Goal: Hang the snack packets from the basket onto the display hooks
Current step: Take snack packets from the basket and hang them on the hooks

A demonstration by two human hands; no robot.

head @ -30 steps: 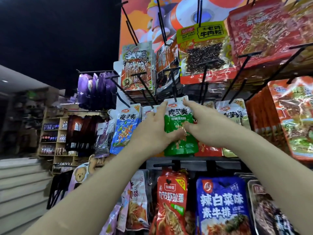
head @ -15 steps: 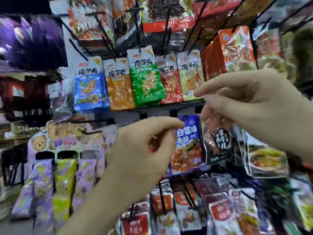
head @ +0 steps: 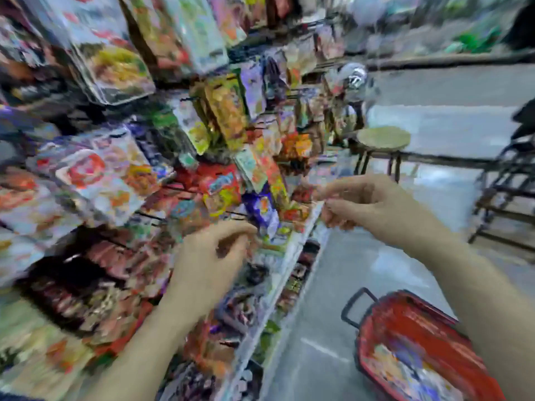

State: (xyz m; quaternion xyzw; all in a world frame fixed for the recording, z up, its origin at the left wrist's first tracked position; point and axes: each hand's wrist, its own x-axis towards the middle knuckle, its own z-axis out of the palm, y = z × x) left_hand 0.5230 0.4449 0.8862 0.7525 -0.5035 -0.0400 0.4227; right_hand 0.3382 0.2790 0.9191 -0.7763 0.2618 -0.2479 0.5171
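Head view, strongly motion-blurred.

1. Left hand (head: pixel 211 256): raised in front of the display rack of hanging multicoloured foil snack packets (head: pixel 115 175). Fingers (head: pixel 237 230) loosely curled, thumb tip close to the forefinger. No packet is visible between them.
2. Right hand (head: pixel 373 204): raised level with the rack's outer edge, well apart from the left hand. Fingers loosely curled toward the thumb. No packet is visible in them. The blur hides whether they touch the rack edge.
3. Red plastic shopping basket (head: pixel 434 322) with black handle (head: pixel 354 306): stands on the grey floor (head: pixel 347 270) below the right forearm. Colourful snack packets (head: pixel 405 374) lie inside it.
4. Round wooden stool (head: pixel 383 138): stands on the floor beyond the right hand.
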